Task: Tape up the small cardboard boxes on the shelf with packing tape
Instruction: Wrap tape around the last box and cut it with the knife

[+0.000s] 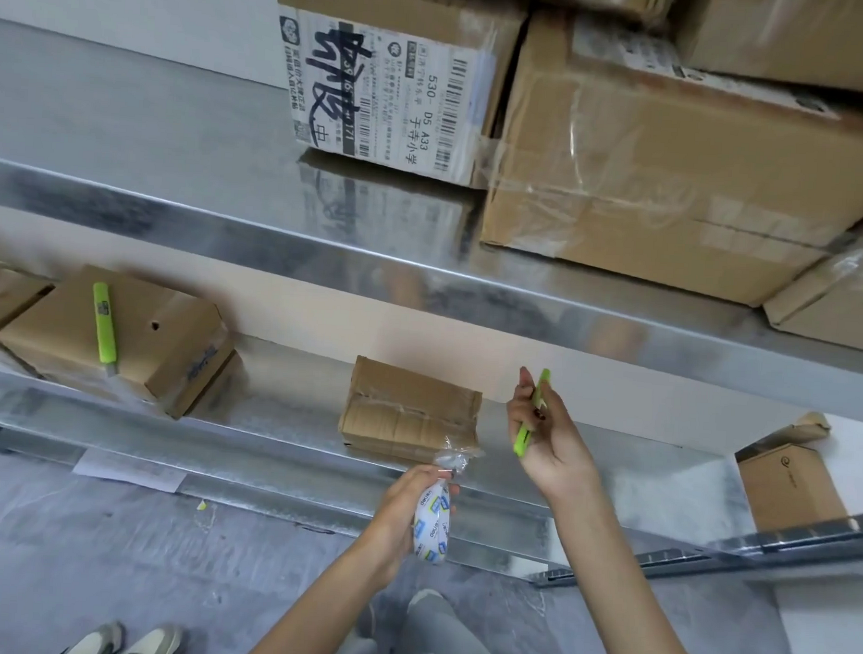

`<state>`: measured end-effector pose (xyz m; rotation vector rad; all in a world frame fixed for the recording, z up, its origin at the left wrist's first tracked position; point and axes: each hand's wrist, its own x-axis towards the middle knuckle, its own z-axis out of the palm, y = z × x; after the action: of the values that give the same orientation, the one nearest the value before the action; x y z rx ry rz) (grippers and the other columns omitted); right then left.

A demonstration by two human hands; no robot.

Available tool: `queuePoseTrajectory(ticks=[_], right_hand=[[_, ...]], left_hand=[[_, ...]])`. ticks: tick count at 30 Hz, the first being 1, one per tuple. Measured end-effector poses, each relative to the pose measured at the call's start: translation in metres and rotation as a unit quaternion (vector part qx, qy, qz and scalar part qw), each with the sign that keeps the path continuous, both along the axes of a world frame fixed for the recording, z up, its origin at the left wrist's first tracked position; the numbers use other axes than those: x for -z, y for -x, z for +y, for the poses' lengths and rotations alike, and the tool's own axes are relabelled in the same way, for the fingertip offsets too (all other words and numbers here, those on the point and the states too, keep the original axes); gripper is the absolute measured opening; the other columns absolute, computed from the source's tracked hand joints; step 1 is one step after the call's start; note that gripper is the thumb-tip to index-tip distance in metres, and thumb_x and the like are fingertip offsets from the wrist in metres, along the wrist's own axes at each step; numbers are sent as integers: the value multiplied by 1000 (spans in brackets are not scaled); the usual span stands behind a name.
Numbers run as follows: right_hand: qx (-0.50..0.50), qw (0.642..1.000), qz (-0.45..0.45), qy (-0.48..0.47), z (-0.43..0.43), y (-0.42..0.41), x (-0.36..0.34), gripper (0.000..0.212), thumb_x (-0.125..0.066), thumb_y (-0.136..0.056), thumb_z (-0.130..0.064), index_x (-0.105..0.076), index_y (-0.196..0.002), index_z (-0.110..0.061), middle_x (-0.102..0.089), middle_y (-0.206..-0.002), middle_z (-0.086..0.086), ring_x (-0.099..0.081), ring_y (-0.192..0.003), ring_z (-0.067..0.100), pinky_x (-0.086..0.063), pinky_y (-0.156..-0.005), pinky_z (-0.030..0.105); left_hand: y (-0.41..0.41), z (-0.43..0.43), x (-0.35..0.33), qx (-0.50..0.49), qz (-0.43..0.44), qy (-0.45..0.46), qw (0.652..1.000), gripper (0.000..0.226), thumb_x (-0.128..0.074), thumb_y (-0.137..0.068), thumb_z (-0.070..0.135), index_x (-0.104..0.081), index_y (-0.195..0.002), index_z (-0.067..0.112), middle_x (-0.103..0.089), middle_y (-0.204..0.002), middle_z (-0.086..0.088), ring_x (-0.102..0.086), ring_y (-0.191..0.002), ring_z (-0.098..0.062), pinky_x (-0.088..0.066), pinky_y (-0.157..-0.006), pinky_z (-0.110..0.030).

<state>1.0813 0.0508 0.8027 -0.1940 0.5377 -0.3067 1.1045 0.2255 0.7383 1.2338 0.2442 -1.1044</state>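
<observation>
A small cardboard box [410, 415] with clear tape across its top lies on the lower metal shelf [284, 424]. My left hand [404, 513] grips a roll of packing tape [433, 524] just in front of the box; a crumpled loose end of tape sticks up from the roll toward the box's near edge. To the right of the box, my right hand [546, 433] is raised and holds a green utility knife [532, 412].
At the left of the lower shelf stand more small boxes [168, 348], one with a second green knife [104, 327] lying on top. Larger boxes [652, 173] fill the upper shelf [322, 271]. Another box [786, 485] sits low at the right. Shoes show on the floor below.
</observation>
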Motion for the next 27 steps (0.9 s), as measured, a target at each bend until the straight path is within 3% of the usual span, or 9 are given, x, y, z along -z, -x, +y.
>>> queuePoseTrajectory(ticks=[3, 5, 6, 8, 9, 14, 19, 24, 27], right_hand=[[9, 1000, -15, -3, 10, -4, 1, 57, -93, -24, 6, -68, -76, 1, -58, -63, 7, -49, -42, 11, -42, -39, 15], [-11, 996, 40, 77, 17, -6, 1, 32, -89, -53, -11, -63, -69, -2, -58, -67, 11, -56, -53, 17, -51, -53, 26], [-22, 980, 98, 174, 18, -4, 1, 26, -76, -74, -23, -60, -69, -4, -57, -67, 11, -54, -55, 18, -51, -59, 30], [-28, 873, 234, 426, 17, 0, 4, 46, -48, -96, -35, -60, -67, -1, -54, -60, 15, -47, -48, 18, -44, -54, 28], [-23, 819, 248, 516, 17, 2, 4, 52, -45, -98, -36, -63, -66, 1, -53, -55, 17, -44, -45, 17, -40, -50, 26], [-32, 686, 219, 693, 25, 18, 6, 36, -58, -94, -23, -70, -66, -4, -58, -47, 3, -51, -43, 12, -43, -53, 23], [-36, 551, 178, 814, 35, 27, 21, 44, -49, -85, -38, -64, -64, -3, -61, -57, 8, -57, -53, 26, -45, -56, 33], [-46, 497, 159, 852, 35, 27, 30, 41, -47, -86, -33, -57, -59, -4, -51, -51, 4, -45, -48, 17, -39, -51, 28], [-51, 486, 160, 858, 32, 25, 33, 41, -48, -86, -33, -56, -58, -5, -47, -50, 5, -42, -48, 18, -37, -51, 27]], left_hand=[[2, -2, 2, -3, 2, -6, 1000, 13, -56, -93, 24, -63, -99, 15, -70, -92, -8, -61, -85, -27, -48, -70, -29], [4, -4, 3, -10, 3, -12, 1000, 12, -56, -93, 24, -63, -97, 16, -70, -92, -7, -61, -79, -24, -46, -68, -27], [6, -5, 3, -12, 2, -19, 1000, 11, -57, -93, 24, -64, -95, 16, -70, -91, -6, -61, -76, -21, -45, -68, -27], [10, -7, 4, -16, 1, -30, 999, 8, -59, -91, 25, -64, -92, 18, -70, -91, -4, -59, -70, -18, -44, -69, -28], [12, -8, 4, -22, 3, -31, 999, 8, -60, -90, 24, -64, -91, 18, -70, -92, -4, -58, -69, -17, -43, -69, -27], [15, -12, 6, -53, 4, -37, 998, 8, -58, -91, 22, -65, -88, 19, -67, -92, -5, -57, -72, -19, -41, -69, -27], [15, -14, 7, -46, 6, -39, 998, 11, -63, -86, 30, -62, -89, 20, -69, -95, -8, -58, -80, -22, -44, -73, -31], [16, -17, 6, -62, 22, -26, 998, 11, -62, -88, 27, -60, -88, 16, -65, -65, 3, -57, -68, -19, -42, -68, -28], [16, -17, 9, -65, 23, -30, 997, 14, -66, -82, 30, -62, -87, 18, -66, -67, 3, -57, -71, -20, -43, -70, -29]])
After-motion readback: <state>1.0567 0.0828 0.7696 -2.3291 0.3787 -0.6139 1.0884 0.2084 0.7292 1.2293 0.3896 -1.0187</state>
